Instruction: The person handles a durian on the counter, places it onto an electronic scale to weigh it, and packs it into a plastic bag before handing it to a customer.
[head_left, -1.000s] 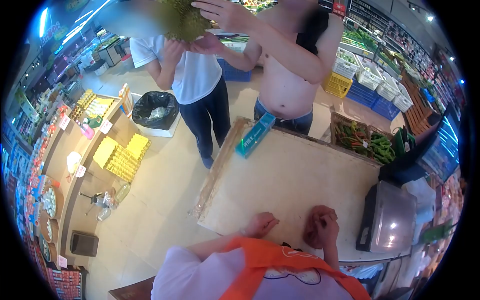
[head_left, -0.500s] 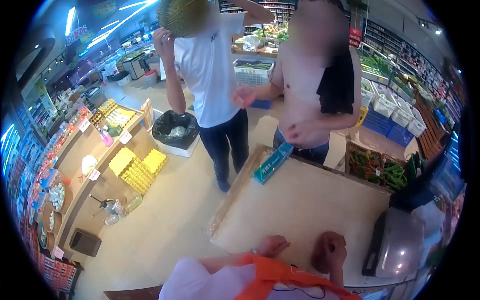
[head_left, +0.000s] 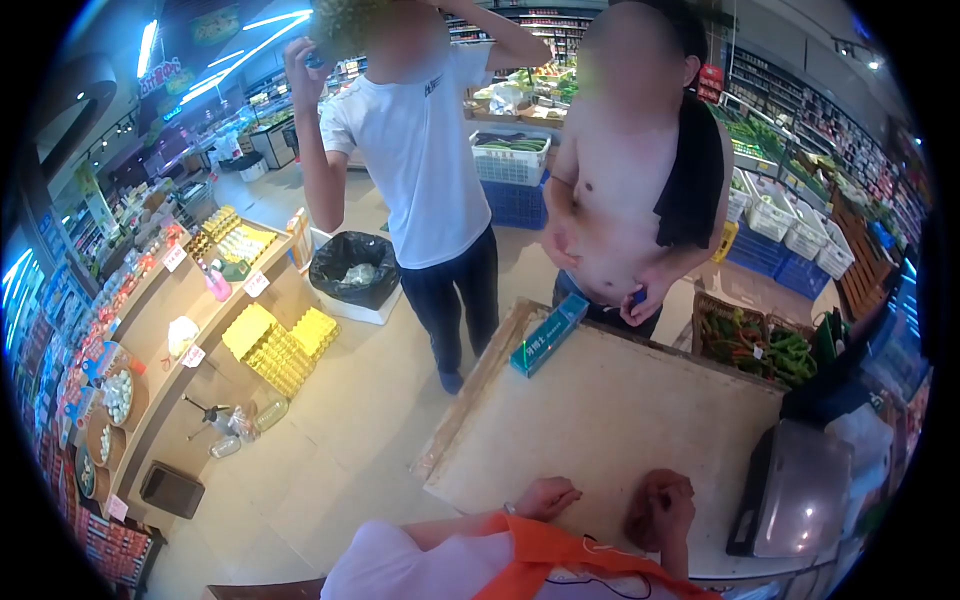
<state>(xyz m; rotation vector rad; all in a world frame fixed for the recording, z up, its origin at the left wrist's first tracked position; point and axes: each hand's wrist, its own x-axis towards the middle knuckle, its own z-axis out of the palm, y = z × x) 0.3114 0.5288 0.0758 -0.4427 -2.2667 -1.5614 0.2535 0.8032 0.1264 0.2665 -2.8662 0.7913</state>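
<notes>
Resting hands (head_left: 549, 497) at shop counter (head_left: 610, 425).

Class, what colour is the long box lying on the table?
The long box is teal with pale lettering, in the head view.

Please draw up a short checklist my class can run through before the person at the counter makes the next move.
1. Left hand carries nothing: cannot tell; its curled fingers hide the palm.
2. Right hand is at the reddish-brown bundle: ok; the two appear to touch.
3. Bundle identified: cannot tell; it is too dark and crumpled.
4. Teal box is away from both hands: ok; it lies near the far left corner of the counter.
5. Box's far end is fully supported: cannot tell from this angle.
6. Silver-topped unit is apart from the right hand: ok.
</notes>
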